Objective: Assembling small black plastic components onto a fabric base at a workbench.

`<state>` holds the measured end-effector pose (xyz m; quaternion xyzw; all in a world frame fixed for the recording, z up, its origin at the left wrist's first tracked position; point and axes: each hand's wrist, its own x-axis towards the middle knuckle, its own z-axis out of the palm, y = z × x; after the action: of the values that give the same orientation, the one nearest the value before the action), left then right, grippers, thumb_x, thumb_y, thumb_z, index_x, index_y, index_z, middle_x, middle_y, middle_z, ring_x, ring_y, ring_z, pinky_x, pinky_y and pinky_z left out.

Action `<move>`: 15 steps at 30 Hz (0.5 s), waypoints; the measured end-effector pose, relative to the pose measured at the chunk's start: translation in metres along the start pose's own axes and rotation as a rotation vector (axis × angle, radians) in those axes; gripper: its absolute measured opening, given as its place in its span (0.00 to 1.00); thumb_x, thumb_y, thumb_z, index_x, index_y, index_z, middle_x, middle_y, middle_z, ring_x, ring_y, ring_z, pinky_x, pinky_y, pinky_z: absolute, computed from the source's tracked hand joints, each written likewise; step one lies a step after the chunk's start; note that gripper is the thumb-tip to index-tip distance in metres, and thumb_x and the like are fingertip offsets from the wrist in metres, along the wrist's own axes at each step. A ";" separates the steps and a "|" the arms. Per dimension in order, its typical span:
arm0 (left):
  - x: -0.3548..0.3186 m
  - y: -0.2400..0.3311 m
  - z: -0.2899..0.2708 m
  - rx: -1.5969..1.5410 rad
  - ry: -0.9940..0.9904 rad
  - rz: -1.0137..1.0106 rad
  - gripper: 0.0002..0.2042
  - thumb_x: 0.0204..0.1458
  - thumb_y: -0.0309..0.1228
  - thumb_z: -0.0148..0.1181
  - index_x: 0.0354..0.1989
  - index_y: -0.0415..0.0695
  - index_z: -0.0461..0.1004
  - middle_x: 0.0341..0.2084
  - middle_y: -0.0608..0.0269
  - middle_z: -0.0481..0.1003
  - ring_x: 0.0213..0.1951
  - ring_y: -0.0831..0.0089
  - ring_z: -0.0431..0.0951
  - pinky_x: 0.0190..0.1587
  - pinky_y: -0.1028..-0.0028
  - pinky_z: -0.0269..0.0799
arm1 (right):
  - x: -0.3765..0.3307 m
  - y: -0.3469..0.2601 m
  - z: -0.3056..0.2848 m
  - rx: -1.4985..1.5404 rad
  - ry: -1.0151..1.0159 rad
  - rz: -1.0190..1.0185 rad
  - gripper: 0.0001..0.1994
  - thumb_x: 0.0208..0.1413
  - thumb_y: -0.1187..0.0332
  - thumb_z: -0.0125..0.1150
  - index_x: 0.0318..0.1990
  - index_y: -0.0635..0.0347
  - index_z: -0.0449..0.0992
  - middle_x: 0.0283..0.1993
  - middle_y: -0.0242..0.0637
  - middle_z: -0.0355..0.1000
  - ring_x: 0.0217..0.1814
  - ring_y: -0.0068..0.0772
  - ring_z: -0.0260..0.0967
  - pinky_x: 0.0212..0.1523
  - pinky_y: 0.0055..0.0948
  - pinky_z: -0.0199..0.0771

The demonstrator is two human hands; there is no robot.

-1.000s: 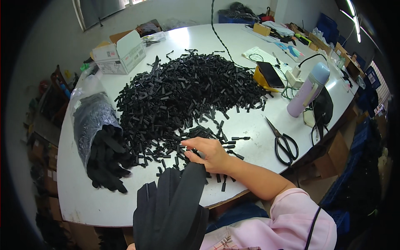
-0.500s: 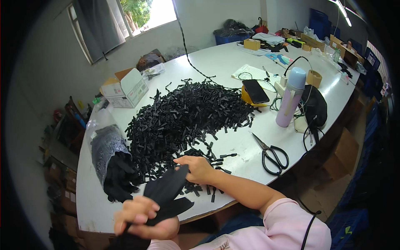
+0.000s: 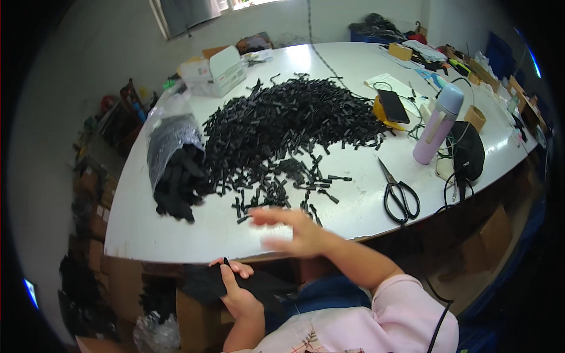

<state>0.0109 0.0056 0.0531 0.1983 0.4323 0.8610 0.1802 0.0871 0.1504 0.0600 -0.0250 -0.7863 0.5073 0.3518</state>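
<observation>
Below the table's near edge, my left hand (image 3: 238, 291) is closed, its thumb pressed toward the fingers on a piece of black fabric (image 3: 268, 286). The cloth hangs over my lap and is dark against the shadow there. My right hand (image 3: 297, 232) is above the table edge, blurred, with fingers stretched apart and nothing visible in them. Just beyond it lie loose small black strap-like pieces (image 3: 276, 191), in front of a large heap of the same pieces (image 3: 294, 115). To the left, a clear plastic bag (image 3: 170, 144) spills black fabric pieces (image 3: 179, 182) onto the table.
Black-handled scissors (image 3: 400, 194) lie at the right near edge of the white table (image 3: 153, 238). Past them stand a lilac flask (image 3: 435, 129), a phone on a yellow stand (image 3: 393, 107) and a black pouch (image 3: 468, 153) with cables. A white carton (image 3: 215, 73) sits at the back left.
My left hand has gone down below the table edge with the black fabric. My right hand has let go of the fabric and opened. The view has shifted, so the table appears higher.
</observation>
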 end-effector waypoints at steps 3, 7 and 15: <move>0.003 0.000 -0.001 -0.063 0.060 -0.120 0.06 0.52 0.28 0.42 0.38 0.43 0.60 0.22 0.65 0.62 0.23 0.77 0.61 0.31 0.76 0.62 | -0.042 -0.012 0.037 0.036 -0.239 -0.045 0.37 0.42 0.62 0.60 0.57 0.63 0.48 0.45 0.46 0.65 0.47 0.32 0.63 0.46 0.26 0.62; 0.005 -0.002 -0.001 -0.217 0.057 -0.309 0.05 0.52 0.27 0.42 0.37 0.45 0.61 0.21 0.66 0.64 0.24 0.77 0.64 0.35 0.75 0.66 | -0.066 -0.009 0.058 0.323 -0.278 0.440 0.35 0.43 0.61 0.59 0.56 0.65 0.50 0.43 0.48 0.65 0.44 0.35 0.65 0.43 0.26 0.64; 0.010 -0.017 -0.044 -0.078 0.004 -0.107 0.05 0.51 0.26 0.40 0.36 0.41 0.60 0.18 0.61 0.64 0.24 0.72 0.66 0.35 0.66 0.68 | -0.068 -0.013 0.018 -0.515 0.060 -0.053 0.18 0.38 0.67 0.60 0.40 0.64 0.68 0.33 0.43 0.67 0.34 0.40 0.65 0.33 0.30 0.67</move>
<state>-0.0168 -0.0096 0.0168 0.1661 0.4088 0.8667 0.2327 0.1321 0.1033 0.0303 -0.1079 -0.8791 0.2801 0.3701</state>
